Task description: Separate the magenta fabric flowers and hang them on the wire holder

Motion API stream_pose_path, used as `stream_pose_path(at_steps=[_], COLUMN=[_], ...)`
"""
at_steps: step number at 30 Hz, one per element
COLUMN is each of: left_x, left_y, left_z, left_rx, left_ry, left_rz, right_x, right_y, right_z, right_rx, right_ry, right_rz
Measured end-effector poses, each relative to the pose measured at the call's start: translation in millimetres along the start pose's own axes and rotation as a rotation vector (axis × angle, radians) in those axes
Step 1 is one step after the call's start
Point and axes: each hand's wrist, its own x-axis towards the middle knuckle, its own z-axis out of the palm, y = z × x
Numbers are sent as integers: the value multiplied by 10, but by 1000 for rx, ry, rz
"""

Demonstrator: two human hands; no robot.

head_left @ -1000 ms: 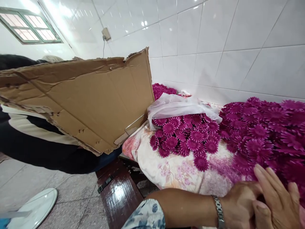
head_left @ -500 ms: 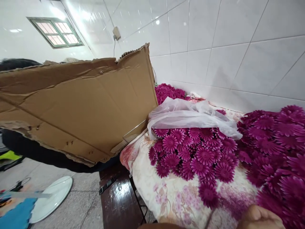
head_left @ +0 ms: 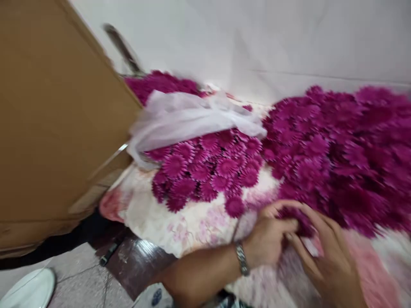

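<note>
The picture is smeared by motion. My left hand [head_left: 269, 239], with a metal watch on its wrist, has its fingers curled on magenta flowers [head_left: 297, 218] at the near edge of a big heap of magenta flowers [head_left: 337, 141]. My right hand [head_left: 327, 256] lies just right of it, fingers stretched out flat, fingertips touching the same flowers. Both hands rest on a floral cloth [head_left: 167, 222] under the flowers. A smaller cluster of flowers [head_left: 208, 167] lies to the left.
A crumpled clear plastic bag [head_left: 186, 115] lies over the smaller cluster. A big cardboard sheet [head_left: 48, 128] fills the left side. The cloth sits on a dark glossy wooden bench [head_left: 135, 265]. A white round object [head_left: 28, 291] lies on the floor. White wall behind.
The view has swung down and right, so the cardboard now fills the left. Both my hands, nearly out of view half a second ago, are back at the heap's near edge.
</note>
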Motion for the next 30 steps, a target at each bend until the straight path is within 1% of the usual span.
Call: stream_pose_path(at_steps=[1, 2, 3, 4, 6, 9, 12, 14, 17, 19, 21, 23, 26, 28, 30], left_x=[-1, 4, 12, 21, 34, 37, 34, 33, 29, 25, 22, 19, 20, 20, 16], left_y=[3, 6, 8, 7, -3, -32, -55, -61, -63, -69, -81, -97, -125, -143, -157], left_z=[8, 10, 9, 6, 2, 4, 5, 1, -1, 4, 14, 24, 34, 40, 49], left_rx=[21, 59, 102, 140, 206, 295, 345, 387, 434, 427, 407, 400, 432, 468, 501], left_ry=[25, 42, 32, 17, -14, -61, -87, -97, -120, -127, -125, -110, -70, -68, -76], left_rz=[34, 77, 96, 126, 185, 255, 303, 266, 132, 101, 122, 131, 121, 97, 72], right_x=[277, 529, 727, 853, 911, 783, 730, 749, 744, 669, 526, 325, -25, -237, -400], right_y=[-226, -388, -489, -542, -569, -554, -547, -550, -549, -521, -457, -357, -187, -94, -31], right_z=[-95, -155, -192, -217, -262, -322, -363, -389, -463, -560, -709, -904, -1234, -1430, -1584], right_rx=[11, 30, 49, 77, 147, 250, 284, 271, 209, 90, -118, -356, -617, -692, -702], right_ry=[-66, -35, 0, -4, -35, -20, 17, 25, 8, 14, 80, 164, 256, 285, 278], right_rz=[7, 1, 17, 29, 97, 192, 197, 159, 109, 82, 53, 62, 180, 275, 341])
